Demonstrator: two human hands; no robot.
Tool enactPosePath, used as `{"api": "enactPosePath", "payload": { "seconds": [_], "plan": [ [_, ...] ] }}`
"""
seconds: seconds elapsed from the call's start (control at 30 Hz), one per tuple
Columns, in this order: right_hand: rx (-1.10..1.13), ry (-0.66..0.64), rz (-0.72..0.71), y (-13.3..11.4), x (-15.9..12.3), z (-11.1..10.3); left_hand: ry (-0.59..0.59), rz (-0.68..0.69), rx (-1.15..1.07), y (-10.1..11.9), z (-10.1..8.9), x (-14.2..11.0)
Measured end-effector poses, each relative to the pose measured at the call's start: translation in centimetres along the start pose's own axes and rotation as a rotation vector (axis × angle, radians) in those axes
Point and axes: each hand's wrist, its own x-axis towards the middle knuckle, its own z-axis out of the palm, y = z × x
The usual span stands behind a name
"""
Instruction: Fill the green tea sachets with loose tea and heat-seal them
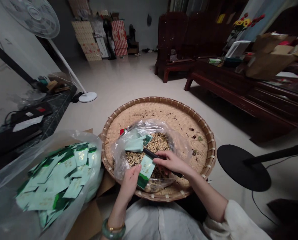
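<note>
My left hand (131, 180) pinches the left edge of a light and dark green packet (146, 170). Lying across my right hand (173, 162) is a slim black stick-like tool (150, 153). The thumb and fingers of that hand are closed round it, beside the packet's upper right corner. Below both hands, a clear plastic bag (120, 163) stands open, holding a loose pale and dark dried mix (160, 141). A small stack of pale green packets (134, 144) rests on the mix at its left. What my right fingertips do underneath is hidden.
The bag sits in a round woven bamboo tray (129, 111) with dark scraps on it. At left, a large plastic bag (91, 140) holds many green packets (61, 176). A black round stand base (244, 168) is at right; a white fan (35, 15) stands behind left.
</note>
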Motion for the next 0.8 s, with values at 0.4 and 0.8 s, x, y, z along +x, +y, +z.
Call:
{"api": "enactPosePath", "payload": {
  "seconds": [0.4,0.8],
  "plan": [
    [-0.773,0.326,-0.030,2.7,1.5,-2.9,0.012,-0.034,-0.127,-0.6,-1.2,0.1],
    [-0.416,0.388,-0.435,0.2,2.5,2.2,-0.067,0.048,0.063,0.5,0.2,-0.5]
  ]
}}
